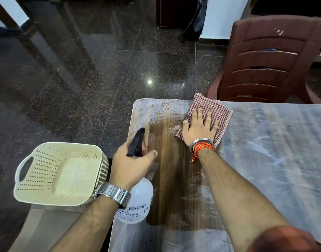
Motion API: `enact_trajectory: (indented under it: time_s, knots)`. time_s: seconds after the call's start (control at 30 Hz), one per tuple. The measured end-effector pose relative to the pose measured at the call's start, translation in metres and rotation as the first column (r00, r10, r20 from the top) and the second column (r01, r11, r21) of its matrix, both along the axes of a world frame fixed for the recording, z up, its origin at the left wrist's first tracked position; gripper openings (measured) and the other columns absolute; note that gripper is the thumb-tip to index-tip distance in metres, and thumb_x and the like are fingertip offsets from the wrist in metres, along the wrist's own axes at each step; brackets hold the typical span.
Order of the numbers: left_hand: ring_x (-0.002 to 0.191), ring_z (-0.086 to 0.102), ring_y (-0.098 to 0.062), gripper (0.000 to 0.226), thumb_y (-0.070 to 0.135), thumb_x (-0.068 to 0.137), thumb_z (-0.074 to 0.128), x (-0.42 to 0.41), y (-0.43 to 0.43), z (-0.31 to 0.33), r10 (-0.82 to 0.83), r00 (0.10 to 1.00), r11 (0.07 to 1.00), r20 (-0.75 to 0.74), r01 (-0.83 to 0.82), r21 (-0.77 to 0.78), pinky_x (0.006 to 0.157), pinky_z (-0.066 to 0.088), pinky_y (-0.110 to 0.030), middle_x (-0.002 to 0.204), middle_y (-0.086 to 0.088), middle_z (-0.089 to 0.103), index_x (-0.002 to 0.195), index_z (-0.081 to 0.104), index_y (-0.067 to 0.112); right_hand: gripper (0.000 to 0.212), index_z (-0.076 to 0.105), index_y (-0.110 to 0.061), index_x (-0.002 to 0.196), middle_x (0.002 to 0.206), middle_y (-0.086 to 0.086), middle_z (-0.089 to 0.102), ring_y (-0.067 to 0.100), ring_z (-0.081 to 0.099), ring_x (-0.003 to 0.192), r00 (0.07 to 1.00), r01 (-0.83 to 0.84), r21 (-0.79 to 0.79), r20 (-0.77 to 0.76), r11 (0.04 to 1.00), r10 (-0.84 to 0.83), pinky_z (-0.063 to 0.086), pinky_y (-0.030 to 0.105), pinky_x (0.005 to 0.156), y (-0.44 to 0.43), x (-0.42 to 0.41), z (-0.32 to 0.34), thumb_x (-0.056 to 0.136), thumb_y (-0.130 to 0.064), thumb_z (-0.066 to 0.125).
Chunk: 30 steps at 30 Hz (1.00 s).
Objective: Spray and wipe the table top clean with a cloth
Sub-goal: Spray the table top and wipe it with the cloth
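Note:
The wooden table top (265, 142) is dusty and whitish, with a dark wiped strip down its left part. A red-and-white checked cloth (208, 113) lies near the far left corner. My right hand (199, 130) presses flat on the cloth, fingers spread. My left hand (132, 164) grips the neck of a white spray bottle (137, 202) with a black nozzle, held over the table's left edge and pointing away from me.
A cream perforated plastic basket (59, 173) stands on a seat left of the table. A brown plastic chair (270, 60) sits beyond the table's far edge. Dark polished granite floor (101, 79) surrounds the table.

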<state>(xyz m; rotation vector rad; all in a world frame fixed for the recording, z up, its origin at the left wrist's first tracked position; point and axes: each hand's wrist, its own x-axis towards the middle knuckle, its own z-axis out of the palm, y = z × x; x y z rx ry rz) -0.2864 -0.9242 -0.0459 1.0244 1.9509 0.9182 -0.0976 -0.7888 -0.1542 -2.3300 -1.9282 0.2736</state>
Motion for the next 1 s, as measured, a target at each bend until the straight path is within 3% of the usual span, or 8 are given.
enact_trajectory:
  time_s: [0.17, 0.33, 0.47, 0.53, 0.63, 0.73, 0.87, 1.0]
  knots:
    - [0.05, 0.044, -0.027, 0.024, 0.034, 0.059, 0.066, -0.005, -0.023, 0.0, -0.011, 1.0, 0.999, -0.003, 0.01, -0.049, 0.053, 0.04, -0.037, 0.044, 0.005, 0.042, 0.059, 0.05, 0.016, 0.064, 0.01, -0.028, 0.154, 0.161, -0.009, 0.006, 0.025, -0.002, 0.147, 1.0, -0.005, -0.017, -0.003, 1.0, 0.005, -0.004, 0.056, 0.115, -0.016, -0.006, 0.0, 0.094, -0.051, 0.02]
    - [0.058, 0.058, -0.027, 0.042, 0.049, 0.048, 0.072, -0.015, -0.038, 0.006, -0.047, 0.998, 0.992, 0.032, 0.051, -0.112, 0.064, 0.056, -0.044, 0.053, 0.003, 0.056, 0.068, 0.061, 0.014, 0.063, 0.008, -0.028, 0.154, 0.161, -0.009, 0.003, 0.025, -0.005, 0.148, 1.0, -0.014, -0.04, -0.023, 0.999, 0.013, -0.006, 0.055, 0.115, -0.029, -0.013, 0.001, 0.096, -0.051, 0.018]
    - [0.048, 0.048, -0.017, 0.023, 0.017, 0.073, 0.074, -0.01, -0.049, 0.003, 0.016, 1.0, 1.0, -0.015, -0.016, 0.023, 0.056, 0.042, -0.032, 0.046, 0.006, 0.049, 0.063, 0.054, 0.01, 0.063, 0.009, -0.028, 0.154, 0.161, -0.009, 0.003, 0.025, -0.005, 0.148, 0.999, -0.03, -0.038, -0.022, 0.999, 0.029, -0.005, 0.056, 0.115, -0.04, -0.017, 0.003, 0.096, -0.051, 0.019]
    - [0.046, 0.047, -0.017, 0.02, 0.013, 0.073, 0.072, -0.009, -0.051, 0.001, 0.059, 0.998, 0.998, -0.018, -0.059, 0.01, 0.054, 0.044, -0.032, 0.044, 0.006, 0.049, 0.062, 0.054, 0.011, 0.062, 0.009, -0.028, 0.154, 0.161, -0.009, 0.003, 0.025, -0.004, 0.148, 0.999, -0.037, -0.038, -0.018, 0.999, 0.036, -0.005, 0.056, 0.116, -0.046, -0.019, 0.004, 0.096, -0.051, 0.019]
    - [0.055, 0.059, -0.025, 0.017, 0.022, 0.069, 0.077, -0.01, -0.052, 0.0, 0.036, 0.999, 0.998, 0.037, -0.034, -0.059, 0.062, 0.056, -0.041, 0.051, 0.006, 0.058, 0.069, 0.061, 0.016, 0.063, 0.007, -0.029, 0.154, 0.161, -0.009, 0.001, 0.024, -0.005, 0.148, 0.999, -0.039, -0.048, -0.017, 0.998, 0.038, -0.006, 0.055, 0.116, -0.056, -0.023, 0.005, 0.096, -0.051, 0.019]
    - [0.056, 0.057, -0.026, 0.023, 0.03, 0.066, 0.076, -0.006, -0.057, -0.002, -0.003, 1.0, 1.0, 0.029, 0.004, -0.024, 0.06, 0.051, -0.038, 0.049, 0.007, 0.055, 0.066, 0.059, 0.014, 0.063, 0.007, -0.028, 0.154, 0.161, -0.009, 0.001, 0.024, -0.005, 0.148, 0.999, -0.031, -0.052, -0.023, 0.998, 0.03, -0.006, 0.055, 0.116, -0.065, -0.024, 0.006, 0.096, -0.05, 0.019]
    - [0.051, 0.049, -0.03, 0.022, 0.023, 0.067, 0.069, -0.005, -0.055, -0.003, 0.085, 0.996, 0.995, 0.029, -0.083, -0.05, 0.055, 0.043, -0.037, 0.04, 0.006, 0.045, 0.055, 0.053, 0.014, 0.062, 0.009, -0.028, 0.153, 0.162, -0.008, 0.002, 0.025, -0.003, 0.148, 0.998, -0.049, -0.066, -0.033, 0.997, 0.047, -0.004, 0.055, 0.116, -0.075, -0.025, 0.005, 0.097, -0.052, 0.018]
    - [0.062, 0.066, -0.032, 0.036, 0.038, 0.067, 0.08, -0.003, -0.04, 0.007, 0.024, 0.999, 0.995, 0.048, -0.019, -0.101, 0.061, 0.051, -0.034, 0.052, 0.003, 0.058, 0.056, 0.054, 0.017, 0.063, 0.02, -0.025, 0.151, 0.162, 0.001, 0.003, 0.027, -0.003, 0.147, 0.995, 0.011, -0.058, -0.098, 0.998, -0.016, -0.006, 0.054, 0.116, -0.072, -0.03, 0.003, 0.096, -0.055, 0.019]
